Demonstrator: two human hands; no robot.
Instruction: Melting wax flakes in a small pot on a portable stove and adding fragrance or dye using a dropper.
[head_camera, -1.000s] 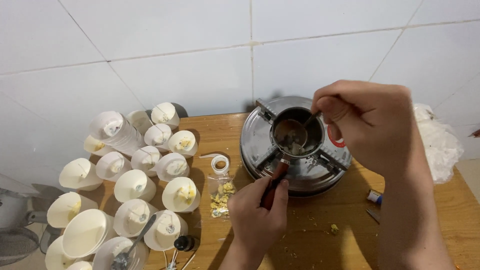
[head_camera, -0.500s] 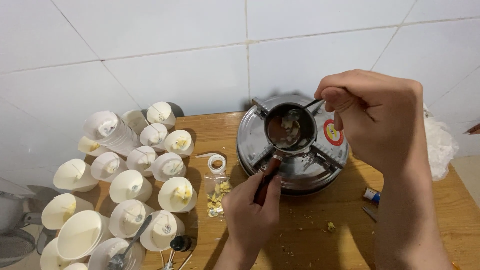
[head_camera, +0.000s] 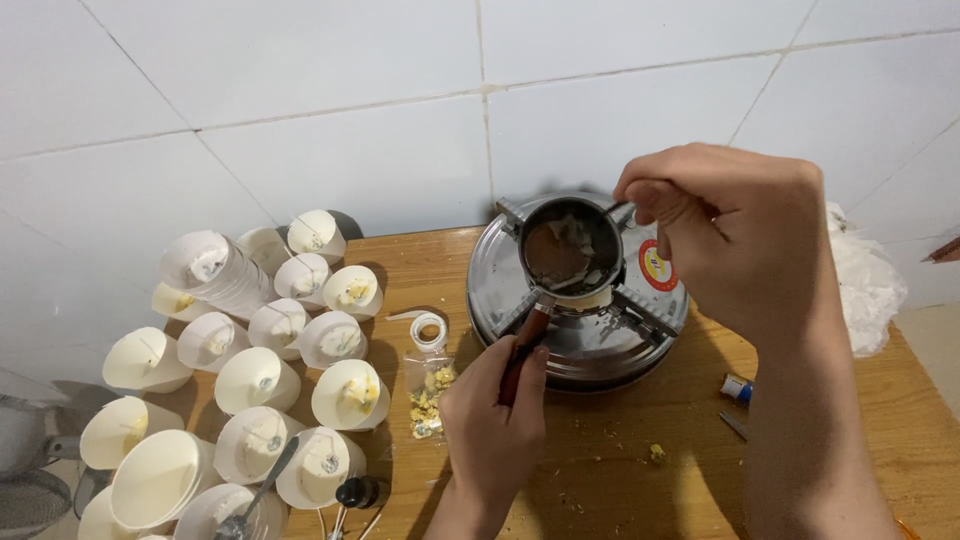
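Observation:
A small metal pot (head_camera: 570, 255) with pale chunks in a brownish melt sits on a round silver stove (head_camera: 580, 335). My left hand (head_camera: 490, 425) grips the pot's reddish-brown handle (head_camera: 520, 355). Above the pot's right rim, my right hand (head_camera: 735, 235) holds a thin metal spoon (head_camera: 618, 212) whose bowl dips into the pot, mostly hidden.
Several white paper cups (head_camera: 345, 395) with wicks crowd the table's left side. A clear bag of yellow bits (head_camera: 425, 395) and a tape roll (head_camera: 432, 328) lie beside the stove. White plastic (head_camera: 865, 285) sits at right, a small tube (head_camera: 735, 388) near it.
The pot has tilted up toward me on its handle. My right hand and the spoon shifted slightly left over the rim; the view drifted left.

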